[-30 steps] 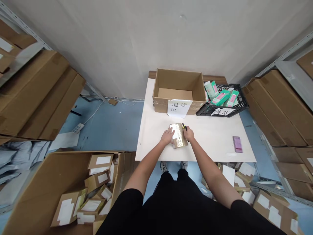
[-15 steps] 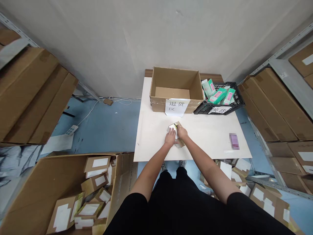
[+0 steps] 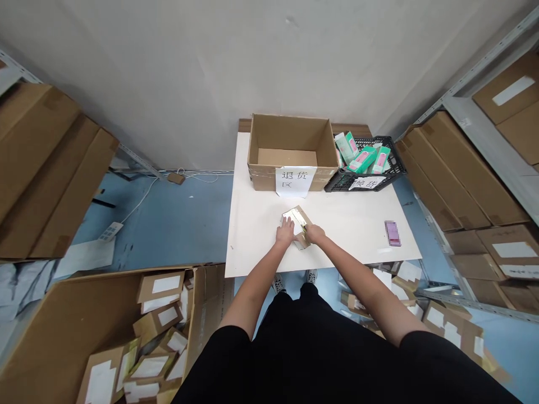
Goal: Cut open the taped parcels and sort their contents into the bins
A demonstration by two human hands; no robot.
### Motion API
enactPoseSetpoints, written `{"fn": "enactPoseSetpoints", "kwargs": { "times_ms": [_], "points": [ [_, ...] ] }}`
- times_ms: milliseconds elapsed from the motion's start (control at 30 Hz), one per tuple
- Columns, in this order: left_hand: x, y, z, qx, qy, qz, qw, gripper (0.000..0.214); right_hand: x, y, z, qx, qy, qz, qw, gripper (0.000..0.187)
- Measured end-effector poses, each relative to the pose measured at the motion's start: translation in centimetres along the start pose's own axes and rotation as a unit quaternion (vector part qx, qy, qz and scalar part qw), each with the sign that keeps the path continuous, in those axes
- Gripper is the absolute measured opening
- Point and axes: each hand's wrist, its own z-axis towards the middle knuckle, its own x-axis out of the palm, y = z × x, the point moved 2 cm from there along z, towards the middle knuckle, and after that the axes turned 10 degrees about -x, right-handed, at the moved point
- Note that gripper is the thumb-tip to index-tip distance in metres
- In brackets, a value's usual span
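Note:
A small taped cardboard parcel (image 3: 297,217) with a white label lies near the middle of the white table (image 3: 357,230). My left hand (image 3: 286,232) rests flat on the parcel's left side, fingers stretched out. My right hand (image 3: 314,234) is closed at the parcel's near right edge around a small yellow-and-black tool, which is mostly hidden by the fingers.
An open cardboard box (image 3: 288,151) with a paper sign stands at the table's back. Beside it a black crate (image 3: 366,168) holds green-and-pink packs. A small purple object (image 3: 392,233) lies at the right. Big boxes of parcels (image 3: 126,336) sit on the floor at both sides.
My right hand has moved from the parcel's far right corner down along it to its near edge. The parcel has turned a little. My view has drifted to the right.

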Motion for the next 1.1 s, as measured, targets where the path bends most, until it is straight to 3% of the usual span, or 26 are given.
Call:
{"fn": "enactPoseSetpoints", "kwargs": {
  "times_ms": [300, 400, 500, 567, 700, 867, 933, 1033, 1100],
  "points": [
    [-0.7, -0.6, 0.2, -0.024, 0.003, 0.004, 1.0, 0.102, -1.4, -6.5, -8.1, 0.045, 0.049, -0.04, 0.997, 0.006],
    [-1.0, -2.0, -0.2, -0.021, -0.024, 0.014, 0.999, 0.095, -2.5, -8.8, -9.2, 0.047, -0.016, -0.008, 0.999, 0.017],
    [-0.8, -4.4, -0.6, -0.033, -0.054, 0.029, 0.998, 0.09, -3.2, -10.1, -8.1, 0.071, -0.111, 0.057, 0.99, 0.046],
    [-0.2, -6.3, -1.1, -0.039, -0.064, 0.03, 0.997, 0.086, -3.3, -10.2, -6.0, 0.103, -0.133, 0.097, 0.981, 0.06],
    [1.4, -9.2, -2.2, -0.088, -0.077, 0.012, 0.993, 0.078, -3.9, -9.7, -1.0, 0.131, -0.129, 0.119, 0.976, 0.07],
    [2.4, -9.7, -3.2, -0.132, -0.1, -0.003, 0.986, 0.063, -5.6, -10.2, 2.9, 0.057, -0.098, 0.075, 0.991, 0.078],
    [2.3, -9.3, -3.1, -0.134, -0.105, -0.008, 0.985, 0.058, -5.9, -10.9, 3.3, 0.028, -0.09, 0.087, 0.992, 0.074],
    [2.0, -8.8, -2.5, -0.137, -0.09, -0.03, 0.986, 0.052, -5.8, -12.4, 3.0, 0.016, -0.081, 0.18, 0.98, 0.043],
    [1.7, -8.6, -2.1, -0.142, -0.078, -0.047, 0.986, 0.046, -5.4, -13.4, 2.5, 0.005, -0.056, 0.267, 0.962, 0.034]
  ]
}}
